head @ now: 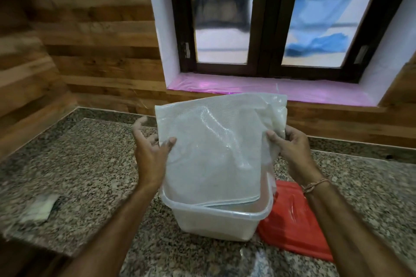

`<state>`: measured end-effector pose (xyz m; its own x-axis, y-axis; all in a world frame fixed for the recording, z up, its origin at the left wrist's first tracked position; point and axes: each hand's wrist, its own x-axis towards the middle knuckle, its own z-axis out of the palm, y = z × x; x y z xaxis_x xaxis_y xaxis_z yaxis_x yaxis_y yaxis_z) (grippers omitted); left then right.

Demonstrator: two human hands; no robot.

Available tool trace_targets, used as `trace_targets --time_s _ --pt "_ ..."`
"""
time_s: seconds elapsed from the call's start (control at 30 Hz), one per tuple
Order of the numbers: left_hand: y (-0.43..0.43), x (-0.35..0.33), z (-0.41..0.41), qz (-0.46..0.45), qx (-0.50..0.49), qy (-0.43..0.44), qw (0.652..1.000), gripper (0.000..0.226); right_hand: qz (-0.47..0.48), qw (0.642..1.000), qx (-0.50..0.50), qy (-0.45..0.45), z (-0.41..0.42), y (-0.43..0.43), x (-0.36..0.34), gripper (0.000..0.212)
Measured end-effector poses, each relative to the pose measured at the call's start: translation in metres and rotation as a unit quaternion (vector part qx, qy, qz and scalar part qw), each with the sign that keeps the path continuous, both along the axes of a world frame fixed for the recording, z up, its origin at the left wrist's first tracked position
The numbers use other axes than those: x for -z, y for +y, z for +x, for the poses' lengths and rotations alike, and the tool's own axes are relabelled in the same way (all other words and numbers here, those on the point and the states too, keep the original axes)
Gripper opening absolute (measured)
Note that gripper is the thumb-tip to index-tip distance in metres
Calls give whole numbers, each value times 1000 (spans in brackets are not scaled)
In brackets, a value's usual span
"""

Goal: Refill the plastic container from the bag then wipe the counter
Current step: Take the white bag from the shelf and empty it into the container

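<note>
A clear plastic container (216, 222) stands on the granite counter (90, 164) in front of me. Above it I hold a translucent white plastic bag (213, 148) upended, its lower edge dipping inside the container's rim. My left hand (150, 153) pinches the bag's left edge with the thumb in front. My right hand (290, 144) grips the bunched right side of the bag. The bag looks flat and nearly empty. What lies inside the container is hidden by the bag and the cloudy walls.
A red lid (295, 220) lies on the counter just right of the container. A small pale cloth or packet (38, 209) rests at the left, near the counter's edge. A wood-panelled wall and a window with a pink sill (270, 87) stand behind.
</note>
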<state>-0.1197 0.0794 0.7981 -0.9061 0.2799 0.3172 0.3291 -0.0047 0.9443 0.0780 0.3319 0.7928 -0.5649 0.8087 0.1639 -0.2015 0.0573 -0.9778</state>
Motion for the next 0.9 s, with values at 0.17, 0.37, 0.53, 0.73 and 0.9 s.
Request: trace_targets --time_s 0.17,0.37,0.53,0.73,0.9 --pt "-11 11 -11 -19 110 -28 993 41 -45 998 34 22 -8 4 -9 17" --pt "-8 18 -15 -104 201 -60 972 35 -46 998 35 -1 -28 -2 -14 19" --pt "-2 14 -45 -31 210 -140 967 22 13 995 77 -69 -32 -2 -10 16" --pt "15 1 -98 -14 286 -216 933 40 72 974 152 -152 -63 3 -43 13" --pt "-5 -13 -166 1 329 -246 912 48 22 974 91 -205 -114 -13 -75 27"
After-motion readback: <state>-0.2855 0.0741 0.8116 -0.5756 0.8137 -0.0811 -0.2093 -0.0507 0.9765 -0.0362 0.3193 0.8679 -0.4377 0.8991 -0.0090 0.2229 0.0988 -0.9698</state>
